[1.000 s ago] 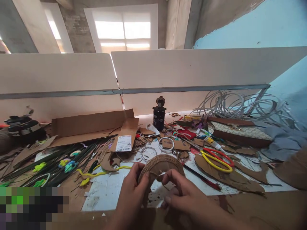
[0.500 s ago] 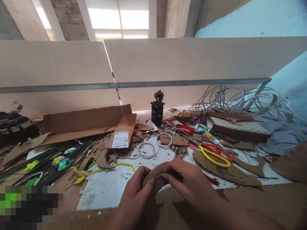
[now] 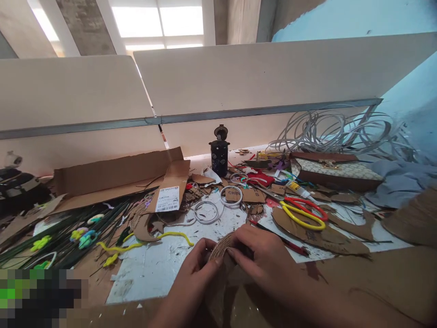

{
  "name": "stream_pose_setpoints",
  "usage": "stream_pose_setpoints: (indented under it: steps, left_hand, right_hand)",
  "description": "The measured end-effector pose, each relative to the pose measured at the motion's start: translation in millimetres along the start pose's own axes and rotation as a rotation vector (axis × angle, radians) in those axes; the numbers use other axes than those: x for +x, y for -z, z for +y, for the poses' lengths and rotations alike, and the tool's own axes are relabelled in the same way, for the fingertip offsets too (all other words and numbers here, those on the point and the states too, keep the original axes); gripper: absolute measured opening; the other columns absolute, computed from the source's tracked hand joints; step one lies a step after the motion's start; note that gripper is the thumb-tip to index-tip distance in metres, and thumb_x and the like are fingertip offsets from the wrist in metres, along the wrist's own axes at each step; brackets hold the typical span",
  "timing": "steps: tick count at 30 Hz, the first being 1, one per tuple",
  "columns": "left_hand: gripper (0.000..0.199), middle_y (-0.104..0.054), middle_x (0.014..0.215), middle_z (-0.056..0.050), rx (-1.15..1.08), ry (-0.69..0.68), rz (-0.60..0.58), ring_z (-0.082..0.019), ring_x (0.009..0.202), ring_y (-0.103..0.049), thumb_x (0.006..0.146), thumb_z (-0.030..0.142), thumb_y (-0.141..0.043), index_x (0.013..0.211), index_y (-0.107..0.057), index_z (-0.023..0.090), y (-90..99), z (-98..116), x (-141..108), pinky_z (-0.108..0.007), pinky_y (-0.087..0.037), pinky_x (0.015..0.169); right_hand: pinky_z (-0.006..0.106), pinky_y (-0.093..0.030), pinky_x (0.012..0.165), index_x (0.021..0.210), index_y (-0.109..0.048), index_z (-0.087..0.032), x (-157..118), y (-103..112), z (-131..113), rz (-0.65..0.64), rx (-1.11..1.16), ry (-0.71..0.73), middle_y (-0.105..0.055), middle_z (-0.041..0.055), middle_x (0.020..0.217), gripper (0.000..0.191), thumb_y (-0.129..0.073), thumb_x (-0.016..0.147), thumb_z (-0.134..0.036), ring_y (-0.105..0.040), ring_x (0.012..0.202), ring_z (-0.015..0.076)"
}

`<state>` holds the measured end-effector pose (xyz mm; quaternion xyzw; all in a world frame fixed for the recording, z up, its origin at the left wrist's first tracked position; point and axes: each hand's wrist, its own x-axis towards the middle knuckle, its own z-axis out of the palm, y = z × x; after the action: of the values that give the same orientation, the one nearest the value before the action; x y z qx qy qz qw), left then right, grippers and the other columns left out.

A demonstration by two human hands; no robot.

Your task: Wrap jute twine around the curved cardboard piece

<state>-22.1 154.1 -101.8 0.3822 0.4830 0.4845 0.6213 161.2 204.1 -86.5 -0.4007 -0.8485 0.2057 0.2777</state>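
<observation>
A curved piece wrapped in rows of brown twine (image 3: pixel 221 247) is held between my two hands, low in the middle of the view. My left hand (image 3: pixel 195 269) pinches its left side, thumb in front and fingers curled behind. On the upper right end, my right hand (image 3: pixel 262 251) has its thumb and fingers closed, covering that end. Just beyond my hands lie two white rings (image 3: pixel 205 212). Scissors with one red and one yellow handle (image 3: pixel 303 221) rest on a cardboard scrap to the right.
A dark bottle with its lid up (image 3: pixel 219 157) stands at the back. Folded cardboard (image 3: pixel 116 180), green stems with yarn flowers (image 3: pixel 41 243) and a yellow cord (image 3: pixel 174 235) lie left. At right are a patterned bag (image 3: pixel 336 175), coiled white tubing (image 3: pixel 327 130) and a glue tube (image 3: pixel 299 189).
The view has shifted slightly, so the table things sit a little further left. My hands are slightly closer together on the twine-wrapped piece, and less of its upper curve shows between them.
</observation>
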Motion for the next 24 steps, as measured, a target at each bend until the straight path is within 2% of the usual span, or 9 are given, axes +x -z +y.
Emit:
stream_pose_setpoints:
  steps: [4,7,10,13,17,24]
  left_hand:
    - [0.029,-0.064,0.073,-0.001,0.052,0.016,0.056,-0.016,0.066,-0.058,0.075,0.04,-0.079,0.084,-0.061,0.019,-2.6,0.3,4.7,-0.024,-0.045,0.058]
    - [0.028,-0.064,0.069,-0.001,0.088,0.0,0.093,-0.016,0.063,-0.056,0.073,0.038,-0.078,0.084,-0.06,0.019,-2.3,0.1,6.0,-0.023,-0.044,0.055]
    - [0.027,-0.064,0.068,-0.001,0.086,-0.001,0.103,-0.015,0.061,-0.056,0.074,0.037,-0.076,0.085,-0.06,0.019,-0.8,-1.7,5.6,-0.023,-0.043,0.054]
    - [0.024,-0.063,0.069,0.0,0.077,-0.011,0.103,-0.014,0.062,-0.056,0.077,0.036,-0.076,0.086,-0.06,0.02,0.0,-5.7,5.1,-0.022,-0.043,0.055]
    - [0.02,-0.06,0.069,0.002,0.065,-0.022,0.1,-0.013,0.063,-0.054,0.079,0.033,-0.075,0.085,-0.06,0.02,-0.5,-10.7,5.0,-0.021,-0.042,0.056]
    - [0.024,-0.068,0.087,-0.004,0.085,-0.002,0.048,-0.02,0.079,-0.064,0.083,0.036,-0.071,0.1,-0.063,0.02,1.2,-8.8,4.5,-0.027,-0.05,0.068]
  right_hand:
    - [0.03,-0.042,0.072,0.09,-0.067,-0.02,0.8,2.0,-2.4,-0.014,0.027,0.018,-0.067,0.0027,0.088,0.011,-0.058,0.092,-0.014,-0.062,0.082,0.0198]
    - [0.03,-0.043,0.075,0.098,-0.069,-0.024,0.2,4.7,-3.9,-0.006,0.063,0.044,-0.067,0.0017,0.091,0.02,-0.056,0.092,-0.01,-0.063,0.085,0.0195]
    - [0.031,-0.042,0.074,0.094,-0.068,-0.022,-0.8,5.0,-3.3,0.013,0.06,0.042,-0.066,0.0019,0.089,0.016,-0.055,0.092,-0.011,-0.062,0.084,0.0195]
    - [0.03,-0.039,0.069,0.084,-0.062,-0.019,-0.9,2.5,-0.9,0.037,0.037,0.023,-0.064,0.0017,0.084,0.01,-0.058,0.09,-0.012,-0.059,0.078,0.0189]
    - [0.028,-0.036,0.066,0.08,-0.058,-0.018,-0.3,-0.6,1.3,0.052,0.021,0.011,-0.062,0.0005,0.08,0.011,-0.059,0.088,-0.011,-0.057,0.074,0.0175]
    - [0.028,-0.036,0.066,0.078,-0.058,-0.017,1.6,-0.7,-0.7,0.035,-0.024,-0.001,-0.062,0.0008,0.079,0.013,-0.059,0.085,-0.007,-0.057,0.074,0.0172]
